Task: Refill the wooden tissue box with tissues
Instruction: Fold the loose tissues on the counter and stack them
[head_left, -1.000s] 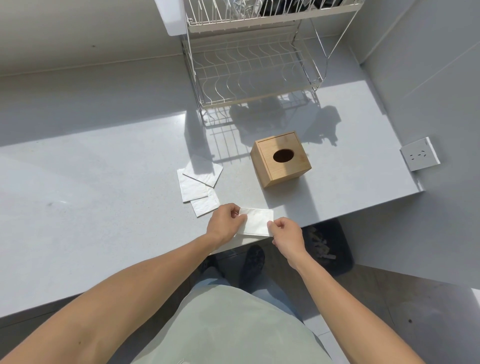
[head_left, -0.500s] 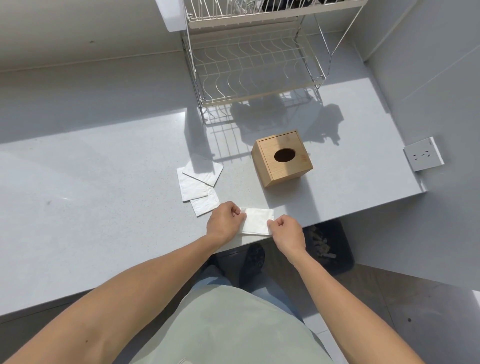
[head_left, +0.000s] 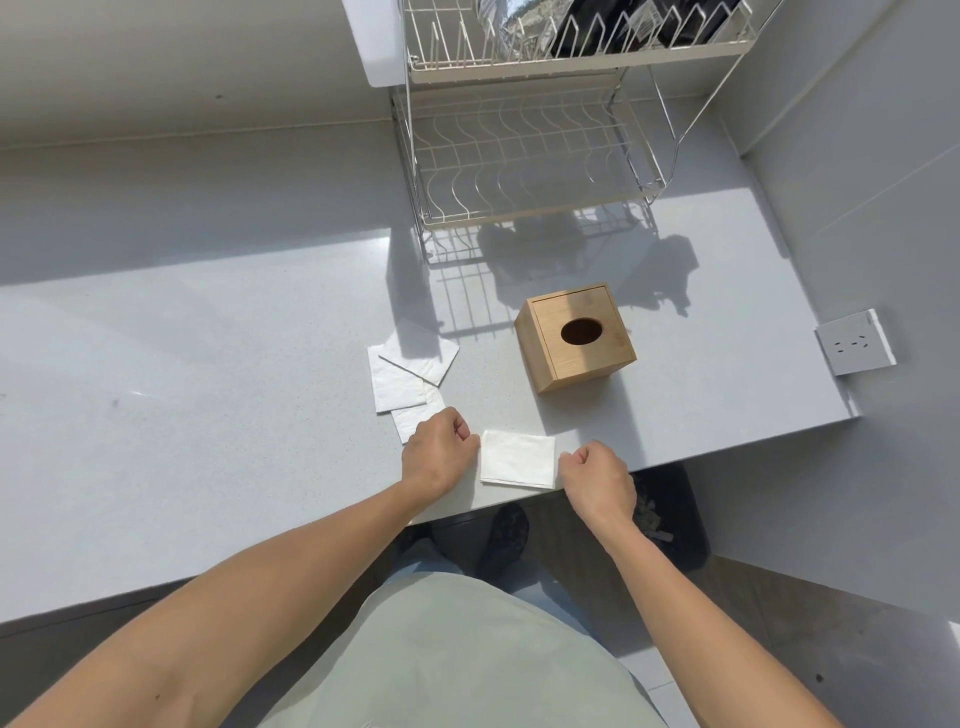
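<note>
The dish rack (head_left: 524, 156) is cut off by the top edge, and the dark and silvery things in its upper tier cannot be made out. The left hand (head_left: 439, 457) covers a corner of 1 tissue (head_left: 410, 418). Nothing shows inside the wooden box (head_left: 574, 338) through its dark hole. Both hands' fingers curl underneath, hidden.

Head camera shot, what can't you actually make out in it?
- Inside of the wooden tissue box: only a dark oval hole shows.
- Left hand and right hand fingertips: curled under, so contact with the folded tissue is unclear.
- Dish rack top-tier contents: cut off by the upper edge.
- Tissue pile count: sheets overlap.
</note>
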